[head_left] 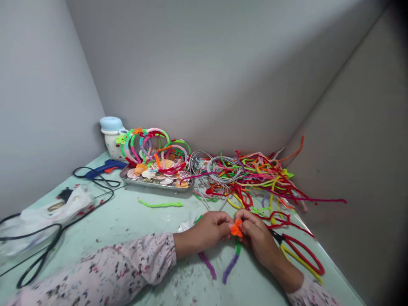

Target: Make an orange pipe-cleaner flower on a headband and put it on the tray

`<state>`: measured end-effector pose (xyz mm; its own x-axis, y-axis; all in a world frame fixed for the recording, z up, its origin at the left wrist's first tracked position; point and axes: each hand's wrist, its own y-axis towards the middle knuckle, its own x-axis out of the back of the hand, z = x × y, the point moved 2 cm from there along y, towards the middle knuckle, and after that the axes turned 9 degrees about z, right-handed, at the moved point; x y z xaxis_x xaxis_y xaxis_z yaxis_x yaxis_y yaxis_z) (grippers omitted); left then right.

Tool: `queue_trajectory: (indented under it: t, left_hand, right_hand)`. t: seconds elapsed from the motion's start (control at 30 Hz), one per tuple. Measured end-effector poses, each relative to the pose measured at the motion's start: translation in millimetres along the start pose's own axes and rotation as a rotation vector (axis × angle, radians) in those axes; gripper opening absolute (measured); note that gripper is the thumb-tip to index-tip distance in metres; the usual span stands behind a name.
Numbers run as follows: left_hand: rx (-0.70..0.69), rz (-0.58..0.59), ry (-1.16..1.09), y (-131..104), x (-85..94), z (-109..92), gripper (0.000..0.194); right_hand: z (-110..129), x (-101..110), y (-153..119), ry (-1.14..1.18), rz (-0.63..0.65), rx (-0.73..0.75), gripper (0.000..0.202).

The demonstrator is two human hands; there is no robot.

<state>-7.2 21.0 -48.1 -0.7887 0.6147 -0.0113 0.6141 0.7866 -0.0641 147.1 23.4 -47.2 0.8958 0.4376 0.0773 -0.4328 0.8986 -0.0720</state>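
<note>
Forearms in pink floral sleeves (127,263) reach in over the pale green bench (153,225), your left from the lower left and your right from the lower right. Your left hand (212,231) lies back-up, fingers bent and pointing right; your right hand (261,240) angles up and left to meet it, its fingers curled. Each grip is narrow, thumb against fingertips, and together they pinch a small bright orange fuzzy piece (236,228) between them, just above the bench. Below it hangs a green-and-purple fuzzy strand (231,268); a purple end (208,265) shows beneath your left hand. Whether the two are joined, you cannot tell. Just beside your right wrist is a tool with red and yellow handles (304,253). Beyond your hands sit a heap of colorful fuzzy stems (258,170) and a metal tray (153,185) of shells.
</note>
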Motion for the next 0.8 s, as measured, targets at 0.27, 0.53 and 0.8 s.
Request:
queue_trajectory:
  t: [0.27,0.53,0.8]
  left_hand:
    - [0.001,-0.004,-0.031,-1.7,-1.5,-4.3,0.014]
    - [-0.016,0.002,0.114,-1.3,1.2,0.6,0.011]
    - [-0.077,0.029,0.332,-3.3,-0.9,-4.6,0.017]
  right_hand:
    - [-3.1,0.5,-0.8,0.052,0.025,-0.008,0.006]
    - [-2.2,-2.0,-1.1,0.056,0.021,0.009,0.003]
    - [-6.6,1.4,-0.9,0.042,0.007,0.035,0.003]
